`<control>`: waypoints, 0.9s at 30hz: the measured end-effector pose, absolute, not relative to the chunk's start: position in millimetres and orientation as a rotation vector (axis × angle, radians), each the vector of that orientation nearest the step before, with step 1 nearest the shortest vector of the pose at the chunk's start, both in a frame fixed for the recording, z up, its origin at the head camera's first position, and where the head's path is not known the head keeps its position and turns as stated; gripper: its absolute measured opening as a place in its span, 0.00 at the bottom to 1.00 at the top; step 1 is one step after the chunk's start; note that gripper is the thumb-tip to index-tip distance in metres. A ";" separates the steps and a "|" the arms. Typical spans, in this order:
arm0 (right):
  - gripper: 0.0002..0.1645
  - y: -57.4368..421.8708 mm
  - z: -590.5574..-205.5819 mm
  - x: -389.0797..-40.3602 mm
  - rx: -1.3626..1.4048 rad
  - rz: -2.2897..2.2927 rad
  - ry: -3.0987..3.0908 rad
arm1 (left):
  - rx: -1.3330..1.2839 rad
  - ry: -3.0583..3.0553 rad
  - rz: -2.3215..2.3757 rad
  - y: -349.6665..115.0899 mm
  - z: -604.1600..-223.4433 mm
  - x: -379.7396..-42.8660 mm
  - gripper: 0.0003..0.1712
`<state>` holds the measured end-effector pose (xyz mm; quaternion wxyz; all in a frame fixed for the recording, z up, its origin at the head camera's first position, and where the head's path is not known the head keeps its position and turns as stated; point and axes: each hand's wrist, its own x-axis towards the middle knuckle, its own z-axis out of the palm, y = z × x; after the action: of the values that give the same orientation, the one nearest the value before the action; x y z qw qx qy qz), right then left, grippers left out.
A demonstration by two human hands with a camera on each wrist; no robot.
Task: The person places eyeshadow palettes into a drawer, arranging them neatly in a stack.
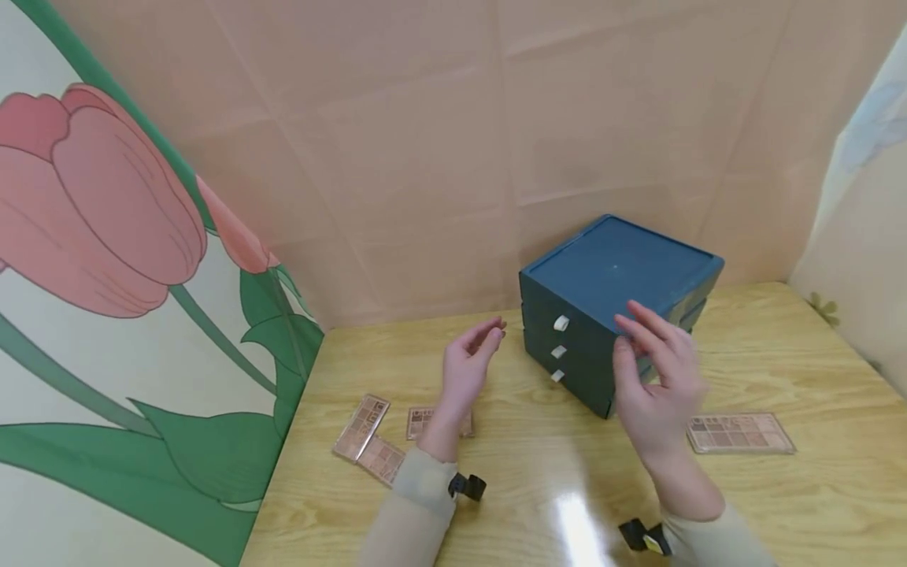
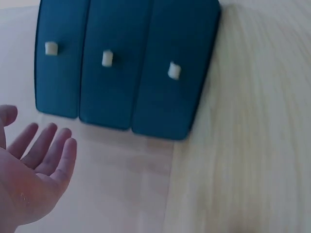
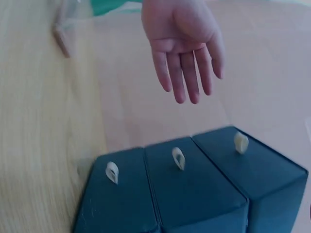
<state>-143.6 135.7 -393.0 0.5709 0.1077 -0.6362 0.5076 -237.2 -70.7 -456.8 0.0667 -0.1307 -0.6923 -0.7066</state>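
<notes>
A dark blue three-drawer box (image 1: pixel 567 346) stands on the table, its drawers closed and each with a small white pull tab (image 1: pixel 560 324). To the left of its front my left hand (image 1: pixel 468 370) hovers with loosely bent fingers and nothing in them. That same left hand (image 2: pixel 39 179) appears palm-on in the left wrist view, and again as a left hand (image 3: pixel 184 48) apart from the drawers in the right wrist view. My right hand (image 1: pixel 662 386) is raised before the box's right front corner, holding nothing; the head view does not settle whether it touches the box.
On the left of the wooden table (image 1: pixel 517 504) lie two eyeshadow palettes (image 1: pixel 363 428) (image 1: pixel 383 459) against each other. Another palette (image 1: pixel 421 419) is partly behind my left forearm. A further palette (image 1: pixel 740 433) lies right of my right hand. A pinkish cloth backdrop (image 1: pixel 425 157) rises behind.
</notes>
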 end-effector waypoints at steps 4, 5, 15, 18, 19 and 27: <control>0.22 149.3 -392.4 -139.2 0.053 1.287 -1.568 | -0.347 -1.969 -2.183 -47.8 -448.2 -249.4 0.18; 0.26 154.1 -394.7 -139.4 0.005 1.322 -1.621 | -0.333 -1.956 -2.179 -43.1 -446.4 -252.3 0.19; 0.50 186.0 -419.4 -151.3 -0.195 1.729 -2.010 | -0.321 -1.921 -2.267 -9.4 -428.3 -276.4 0.28; 0.51 186.9 -420.5 -152.5 -0.196 1.764 -2.025 | -0.337 -1.964 -2.253 -4.6 -425.0 -280.6 0.29; 0.51 186.7 -420.3 -152.4 -0.198 1.766 -2.028 | -0.333 -1.978 -2.243 -3.8 -424.5 -281.6 0.29; 0.48 187.4 -420.9 -149.0 -0.170 1.769 -2.089 | -0.321 -1.996 -2.153 -14.5 -427.9 -279.0 0.22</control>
<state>-149.0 187.4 -420.9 0.1981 -0.0606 -0.7466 0.6322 -279.0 -14.5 -427.9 0.0940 -0.1083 -0.6728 -0.7258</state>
